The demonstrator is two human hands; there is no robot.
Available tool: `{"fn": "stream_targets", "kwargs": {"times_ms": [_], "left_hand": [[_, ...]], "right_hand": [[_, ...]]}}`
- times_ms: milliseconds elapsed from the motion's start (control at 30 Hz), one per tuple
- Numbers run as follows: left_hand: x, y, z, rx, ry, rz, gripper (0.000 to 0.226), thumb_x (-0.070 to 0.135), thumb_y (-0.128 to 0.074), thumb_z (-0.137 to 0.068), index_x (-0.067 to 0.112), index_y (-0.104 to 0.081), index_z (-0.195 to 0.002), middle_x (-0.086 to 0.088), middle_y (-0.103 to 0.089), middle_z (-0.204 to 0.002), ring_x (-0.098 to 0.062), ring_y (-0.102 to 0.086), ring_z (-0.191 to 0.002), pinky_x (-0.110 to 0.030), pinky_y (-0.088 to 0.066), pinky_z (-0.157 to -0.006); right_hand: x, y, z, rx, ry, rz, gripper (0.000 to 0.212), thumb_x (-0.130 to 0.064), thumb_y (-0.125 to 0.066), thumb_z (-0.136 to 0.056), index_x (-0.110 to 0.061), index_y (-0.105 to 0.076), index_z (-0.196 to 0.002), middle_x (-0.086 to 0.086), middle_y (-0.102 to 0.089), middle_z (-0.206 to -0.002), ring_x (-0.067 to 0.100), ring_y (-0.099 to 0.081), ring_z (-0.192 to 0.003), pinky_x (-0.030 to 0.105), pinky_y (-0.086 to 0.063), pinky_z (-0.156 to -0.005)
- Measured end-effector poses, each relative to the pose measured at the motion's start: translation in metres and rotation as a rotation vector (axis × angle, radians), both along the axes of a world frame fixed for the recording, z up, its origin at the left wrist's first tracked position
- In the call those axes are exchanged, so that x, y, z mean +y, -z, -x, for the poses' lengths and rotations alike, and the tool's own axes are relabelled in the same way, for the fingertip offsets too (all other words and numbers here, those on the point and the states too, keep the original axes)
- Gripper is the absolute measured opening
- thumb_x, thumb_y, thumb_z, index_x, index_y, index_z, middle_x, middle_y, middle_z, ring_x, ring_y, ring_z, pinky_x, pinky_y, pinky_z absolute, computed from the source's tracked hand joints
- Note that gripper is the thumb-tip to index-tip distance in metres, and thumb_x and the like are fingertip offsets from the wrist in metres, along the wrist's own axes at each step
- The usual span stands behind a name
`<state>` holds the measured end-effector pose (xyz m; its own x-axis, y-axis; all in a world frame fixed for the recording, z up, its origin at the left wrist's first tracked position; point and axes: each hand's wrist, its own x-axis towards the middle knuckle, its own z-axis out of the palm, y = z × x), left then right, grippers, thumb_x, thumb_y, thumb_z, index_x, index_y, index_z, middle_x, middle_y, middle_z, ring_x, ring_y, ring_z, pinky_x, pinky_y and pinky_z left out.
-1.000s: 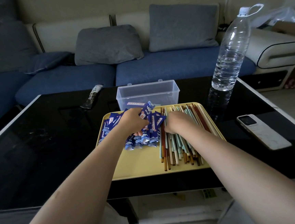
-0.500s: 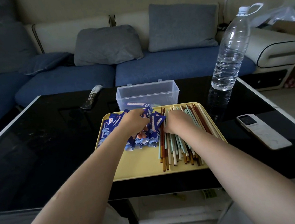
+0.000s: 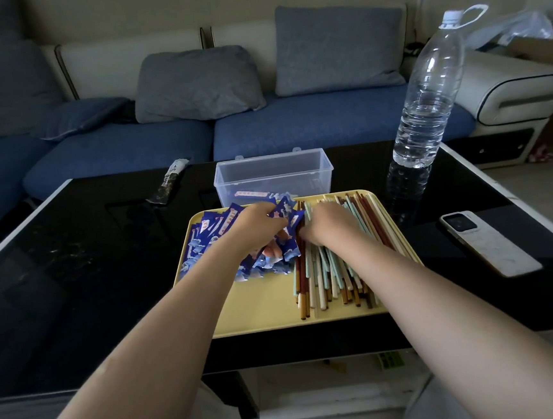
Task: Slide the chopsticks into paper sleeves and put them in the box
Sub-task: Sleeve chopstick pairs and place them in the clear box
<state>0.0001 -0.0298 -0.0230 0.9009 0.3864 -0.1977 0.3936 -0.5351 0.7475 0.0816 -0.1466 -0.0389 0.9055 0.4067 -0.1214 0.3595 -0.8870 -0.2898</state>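
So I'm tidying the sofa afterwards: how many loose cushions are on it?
3: a dark blue cushion on the left, a grey cushion in the middle, a larger grey-blue cushion to the right.

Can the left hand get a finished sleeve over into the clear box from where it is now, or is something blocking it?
Probably yes. The left hand is on the blue sleeves, and the clear box stands open-topped just beyond the tray's far edge, with nothing between them. The water bottle stands off to the right.

The left hand (image 3: 259,226) has sunk deeper among the blue paper sleeves (image 3: 211,245). The raised sleeve now lies lower. The right hand (image 3: 328,223) has edged forward over the chopsticks (image 3: 327,271).
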Motion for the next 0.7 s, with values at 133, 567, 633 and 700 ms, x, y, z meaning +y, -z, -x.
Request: {"fn": "stream_targets", "kwargs": {"times_ms": [133, 567, 633, 700], "left_hand": [[0.002, -0.001, 0.0, -0.034, -0.052, 0.098, 0.022, 0.022, -0.046, -0.104, 0.002, -0.055, -0.108, -0.009, -0.071, -0.072, -0.023, -0.069, -0.054, -0.023, -0.052, -0.045], [0.002, -0.013, 0.004, 0.043, -0.153, 0.232, 0.032, 0.014, -0.035, -0.099, 0.001, -0.061, -0.085, -0.014, -0.066, -0.073, -0.02, -0.059, -0.053, -0.031, -0.052, -0.06], [0.003, -0.012, 0.005, 0.057, -0.133, 0.199, 0.035, 0.018, -0.034, -0.099, 0.002, -0.06, -0.083, -0.013, -0.064, -0.07, -0.019, -0.056, -0.052, -0.03, -0.05, -0.059], [0.001, -0.012, 0.005, 0.053, -0.126, 0.191, 0.037, 0.02, -0.033, -0.1, 0.003, -0.059, -0.08, -0.012, -0.063, -0.069, -0.018, -0.054, -0.053, -0.029, -0.047, -0.059]], "right_hand": [[-0.007, -0.012, -0.009, 0.085, 0.02, -0.333, 0.023, -0.028, -0.068, -0.091, -0.008, -0.062, -0.099, 0.007, -0.067, -0.086, 0.026, -0.071, -0.079, 0.032, -0.051, -0.062], [-0.018, -0.036, -0.011, 0.583, 0.109, -1.307, 0.024, -0.021, -0.049, -0.106, -0.005, -0.065, -0.099, 0.006, -0.065, -0.063, 0.013, -0.055, -0.048, 0.021, -0.038, -0.044], [-0.016, -0.034, -0.013, 0.513, 0.172, -1.282, 0.028, -0.023, -0.043, -0.108, -0.007, -0.063, -0.097, 0.004, -0.058, -0.059, 0.011, -0.048, -0.044, 0.021, -0.033, -0.041], [-0.015, -0.031, -0.015, 0.486, 0.198, -1.258, 0.029, -0.024, -0.041, -0.108, -0.009, -0.062, -0.095, 0.002, -0.057, -0.059, 0.01, -0.046, -0.043, 0.021, -0.033, -0.04]]}}
